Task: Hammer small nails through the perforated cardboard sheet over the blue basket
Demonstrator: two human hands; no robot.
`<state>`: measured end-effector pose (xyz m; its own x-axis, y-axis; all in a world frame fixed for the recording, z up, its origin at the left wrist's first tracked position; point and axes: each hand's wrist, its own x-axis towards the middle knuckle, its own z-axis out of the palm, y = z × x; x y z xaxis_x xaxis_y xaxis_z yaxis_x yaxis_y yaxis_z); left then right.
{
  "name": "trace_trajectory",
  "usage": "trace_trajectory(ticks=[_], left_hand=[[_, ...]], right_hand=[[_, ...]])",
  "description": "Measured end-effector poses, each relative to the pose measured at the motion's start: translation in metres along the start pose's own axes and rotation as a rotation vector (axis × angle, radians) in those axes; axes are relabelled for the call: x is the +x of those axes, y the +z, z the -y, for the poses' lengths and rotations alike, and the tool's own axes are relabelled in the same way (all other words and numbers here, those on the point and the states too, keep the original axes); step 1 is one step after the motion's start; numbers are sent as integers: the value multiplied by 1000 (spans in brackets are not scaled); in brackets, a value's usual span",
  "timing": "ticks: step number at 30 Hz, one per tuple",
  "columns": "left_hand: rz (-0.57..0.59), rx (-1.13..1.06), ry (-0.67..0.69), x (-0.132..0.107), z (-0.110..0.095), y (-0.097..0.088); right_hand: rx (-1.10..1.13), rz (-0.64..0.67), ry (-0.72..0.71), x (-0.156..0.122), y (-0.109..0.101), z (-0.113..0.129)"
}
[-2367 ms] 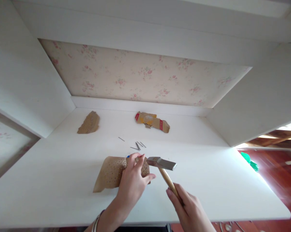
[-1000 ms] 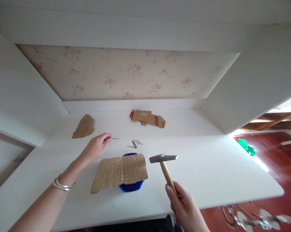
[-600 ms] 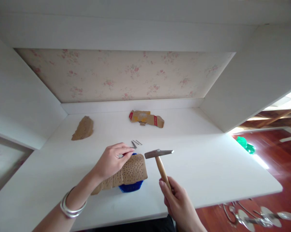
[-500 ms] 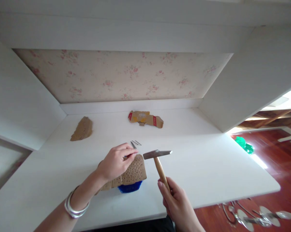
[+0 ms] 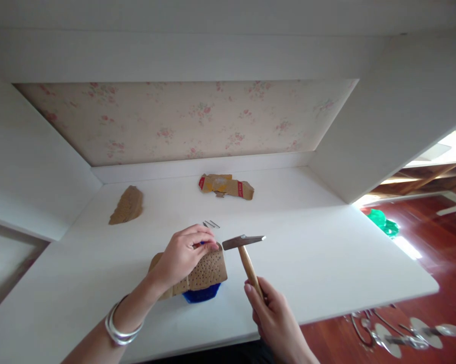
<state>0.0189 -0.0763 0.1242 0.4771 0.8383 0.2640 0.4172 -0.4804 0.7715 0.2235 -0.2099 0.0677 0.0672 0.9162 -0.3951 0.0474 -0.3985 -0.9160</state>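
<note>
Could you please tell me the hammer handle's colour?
The hammer handle is light brown, seen in the head view.

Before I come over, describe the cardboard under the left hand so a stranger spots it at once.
On the near side of the white desk sits a blue container. Across its top, beneath the left hand, lies the cardboard, dotted with holes. Unlike the plain scrap and the red-banded scrap farther back, it alone lies over the container.

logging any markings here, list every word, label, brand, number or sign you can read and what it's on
No text is readable.
Torn cardboard strip, right red band: pale lettering, too small and blurred.
Its left red band: pale marks, also unreadable.
Hammer: no lettering discernible.
</note>
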Motion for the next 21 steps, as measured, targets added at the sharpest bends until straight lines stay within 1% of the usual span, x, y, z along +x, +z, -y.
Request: trace_trajectory(ticks=[3,5,8,11,15,21], left_hand=[[-29,-15,-89,-2,-1,6],[-31,-2,-109,-4,-1,13],[-41,39,-69,-6,4,22],[-46,71,-42,-8,10,28],[-41,88,-29,-10,14,31],[-54,112,-12,-11,13,34]], right_hand=[[-9,-10,5,0,-1,-2],[-6,-11,13,0,-2,-4],[-1,-13,21,1,-1,-6],[4,-25,14,1,-1,-8],[-10,-31,7,1,-1,-9],[-23,-15,20,1,0,-8]])
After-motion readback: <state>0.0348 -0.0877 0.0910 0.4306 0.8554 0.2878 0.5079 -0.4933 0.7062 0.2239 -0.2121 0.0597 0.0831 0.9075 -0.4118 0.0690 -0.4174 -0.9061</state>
